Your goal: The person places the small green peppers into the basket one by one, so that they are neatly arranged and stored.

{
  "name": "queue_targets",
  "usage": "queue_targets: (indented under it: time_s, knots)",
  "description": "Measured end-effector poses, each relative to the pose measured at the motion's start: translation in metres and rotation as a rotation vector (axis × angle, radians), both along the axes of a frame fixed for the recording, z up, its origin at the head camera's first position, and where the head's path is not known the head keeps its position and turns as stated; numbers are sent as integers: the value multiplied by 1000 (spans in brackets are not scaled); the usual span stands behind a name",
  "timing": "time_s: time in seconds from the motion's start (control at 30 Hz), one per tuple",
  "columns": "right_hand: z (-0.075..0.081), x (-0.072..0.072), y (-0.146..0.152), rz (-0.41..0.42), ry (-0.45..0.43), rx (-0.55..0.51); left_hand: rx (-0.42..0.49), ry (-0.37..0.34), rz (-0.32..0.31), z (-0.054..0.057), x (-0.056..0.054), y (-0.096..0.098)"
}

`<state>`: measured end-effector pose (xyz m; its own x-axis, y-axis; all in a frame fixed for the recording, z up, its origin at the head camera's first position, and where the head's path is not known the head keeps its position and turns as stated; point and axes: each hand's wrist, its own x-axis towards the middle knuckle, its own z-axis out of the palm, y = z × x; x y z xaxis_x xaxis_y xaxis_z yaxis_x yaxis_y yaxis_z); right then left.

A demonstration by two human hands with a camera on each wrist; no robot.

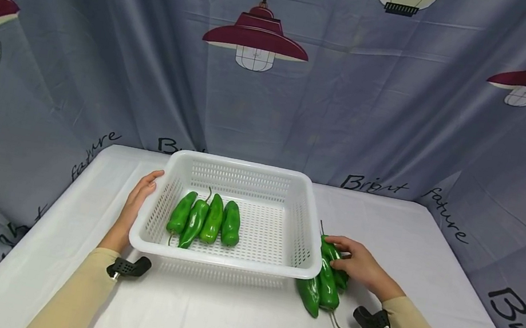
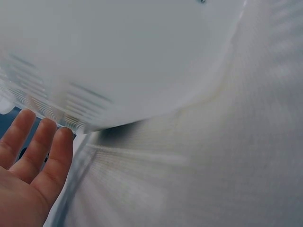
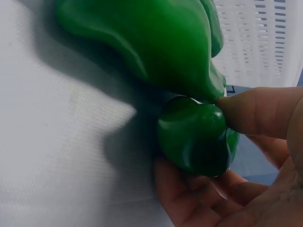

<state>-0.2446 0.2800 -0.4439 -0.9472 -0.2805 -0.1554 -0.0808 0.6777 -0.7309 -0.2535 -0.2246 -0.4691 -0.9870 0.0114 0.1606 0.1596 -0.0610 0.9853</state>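
A white plastic basket [image 1: 226,261] holds several green peppers [image 1: 196,222] lying side by side in its left half. My left hand [image 1: 133,206] rests against the basket's left side, its fingers extended along the wall in the left wrist view. Right of the basket, my right hand [image 1: 361,266] pinches a green pepper [image 3: 191,137] between thumb and curled fingers. Beside that pepper lie two more peppers, a long one [image 1: 326,291] with its stem toward me and another [image 1: 307,296] partly hidden under the basket's right rim.
A white cloth covers the table [image 1: 216,319]. Behind it hangs a grey-blue curtain [image 1: 271,113] printed with red lamps and lettering. Black wrist cameras [image 1: 129,267] sit on both wrists.
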Motion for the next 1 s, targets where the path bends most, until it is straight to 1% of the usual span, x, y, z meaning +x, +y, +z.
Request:
queue_targets:
  time_s: [0.47, 0.77, 1.0]
  knots:
    - [4, -3, -3, -1, -7, 21, 17, 14, -7, -1, 0, -1]
    - [4, -3, -5, -16, -26, 31, -7, -6, 5, -1, -1, 0]
    - [8, -4, -6, -11, -39, 60, -1, -5, 13, 1, 0, 1]
